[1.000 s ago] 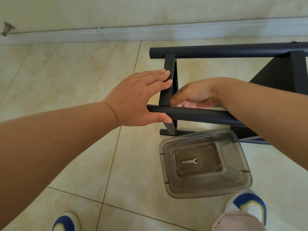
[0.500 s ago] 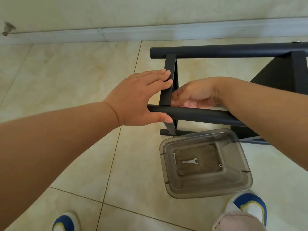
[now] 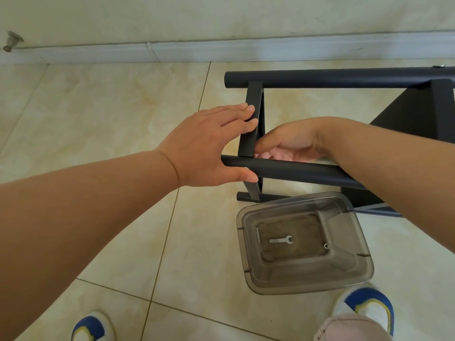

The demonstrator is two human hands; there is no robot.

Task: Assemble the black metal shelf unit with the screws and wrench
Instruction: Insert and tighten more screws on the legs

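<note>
Two bare hands meet at the left end of the black metal shelf unit (image 3: pixel 344 78), which lies on its side on the tiled floor (image 3: pixel 98 114) near the baseboard (image 3: pixel 221 49). The left hand (image 3: pixel 206 146) grips the frame: its fingers are laid over the flat cross bar (image 3: pixel 251 119) and its thumb is hooked under the near round tube (image 3: pixel 295 169). The right hand (image 3: pixel 293 141) reaches in from the right, behind that near tube, with curled fingertips pinched close against the inner face of the cross bar; whatever it pinches is too small and too hidden to make out. The far round tube runs off the right edge, and the dark shelf panel (image 3: pixel 406 114) is cut off there too, partly behind the right forearm. A small bright fitting shows on top of the far tube at the right edge.

Just near of the frame sits a smoky clear plastic tub (image 3: pixel 364 269), holding a small flat wrench (image 3: pixel 282 240) and a tiny ring-shaped part (image 3: pixel 326 246), possibly a washer. Two blue-and-white shoes (image 3: pixel 366 308) show at the bottom edge. A metal door stop (image 3: pixel 12 41) juts from the wall, far left.
</note>
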